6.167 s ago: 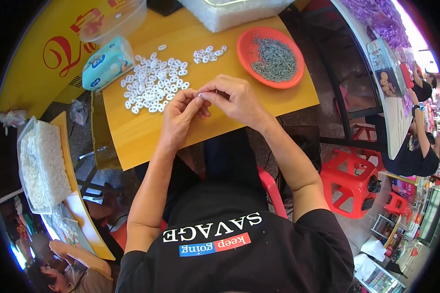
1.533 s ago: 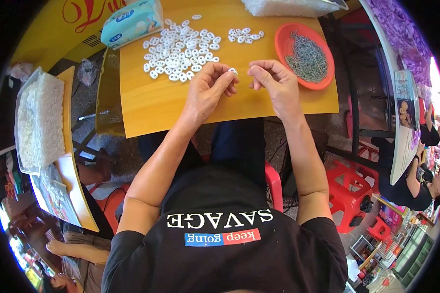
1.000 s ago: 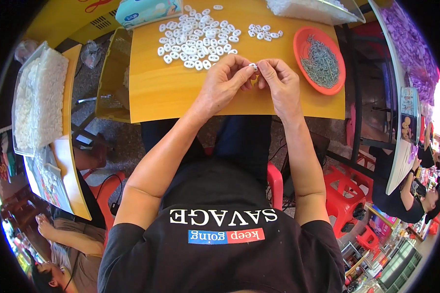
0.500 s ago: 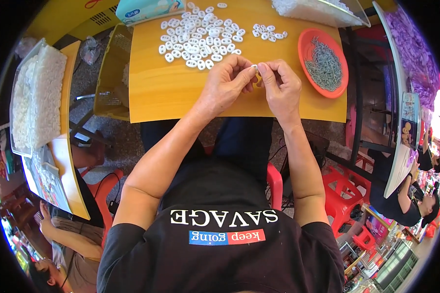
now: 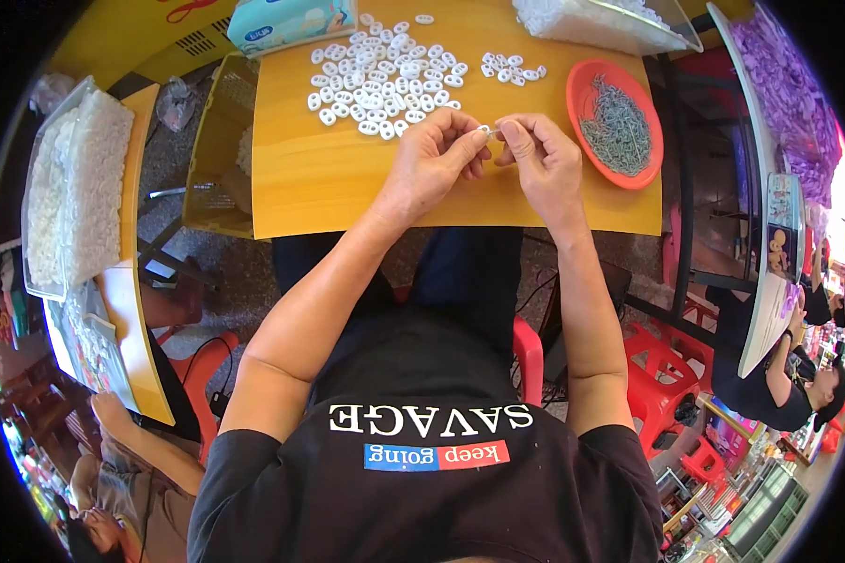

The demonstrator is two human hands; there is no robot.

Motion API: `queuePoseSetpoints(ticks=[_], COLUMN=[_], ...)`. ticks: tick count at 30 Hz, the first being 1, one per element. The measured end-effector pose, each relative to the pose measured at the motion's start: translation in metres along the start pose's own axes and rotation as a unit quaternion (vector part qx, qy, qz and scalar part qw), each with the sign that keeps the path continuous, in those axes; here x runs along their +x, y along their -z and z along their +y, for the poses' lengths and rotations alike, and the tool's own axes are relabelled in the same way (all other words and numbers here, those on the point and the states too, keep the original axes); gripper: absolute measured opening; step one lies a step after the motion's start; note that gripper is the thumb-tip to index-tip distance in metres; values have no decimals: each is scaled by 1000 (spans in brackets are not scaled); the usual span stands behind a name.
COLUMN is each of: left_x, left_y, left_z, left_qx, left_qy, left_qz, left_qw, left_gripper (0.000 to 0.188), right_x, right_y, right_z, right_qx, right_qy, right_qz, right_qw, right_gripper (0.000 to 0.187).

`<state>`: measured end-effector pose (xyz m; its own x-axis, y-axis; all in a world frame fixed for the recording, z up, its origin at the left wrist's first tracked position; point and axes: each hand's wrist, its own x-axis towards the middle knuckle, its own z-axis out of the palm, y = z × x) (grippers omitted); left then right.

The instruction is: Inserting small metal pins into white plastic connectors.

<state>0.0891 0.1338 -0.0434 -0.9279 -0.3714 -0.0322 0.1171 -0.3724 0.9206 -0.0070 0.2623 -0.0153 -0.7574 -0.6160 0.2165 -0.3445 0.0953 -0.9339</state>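
Above the near part of the yellow-brown table, my left hand (image 5: 434, 159) pinches a small white oval piece (image 5: 483, 129) between thumb and forefinger. Close beside it, my right hand (image 5: 546, 164) is closed, thumb against forefinger, on a thin metal piece whose end points at the white oval; most of it is hidden by the fingers. Beyond my left hand lies a loose pile of white two-holed oval pieces (image 5: 382, 80). A smaller group of white pieces (image 5: 514, 69) sits farther right. The red plate (image 5: 654, 141) to the right of my right hand holds many thin grey metal pieces (image 5: 618, 127).
A tissue pack (image 5: 291, 23) stands at the table's (image 5: 319, 202) far left, a clear bin of white pieces (image 5: 601, 23) at its far right. A yellow crate (image 5: 207, 169) is left of the table. Co-workers sit on both sides, near red plastic stools (image 5: 657, 375).
My right hand has drawn slightly away from my left, so a thin metal piece shows between them. The view has shifted a little. The co-worker at left has moved an arm.
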Motion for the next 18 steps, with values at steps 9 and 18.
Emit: queuePoseSetpoints(ticks=[9,18], left_x=[-2,0], left_y=[0,-2], left_z=[0,-3], left_qx=[13,12], left_qy=[9,-9], left_qz=[-17,-3], left_qw=[1000,1000], left_gripper=[14,12], right_x=[9,2], right_y=[8,-8], right_z=[-5,4], right_qx=[-201,-177], right_qy=[242,230], right_qz=[-48,12], right_qw=[948,957], right_gripper=[8,8])
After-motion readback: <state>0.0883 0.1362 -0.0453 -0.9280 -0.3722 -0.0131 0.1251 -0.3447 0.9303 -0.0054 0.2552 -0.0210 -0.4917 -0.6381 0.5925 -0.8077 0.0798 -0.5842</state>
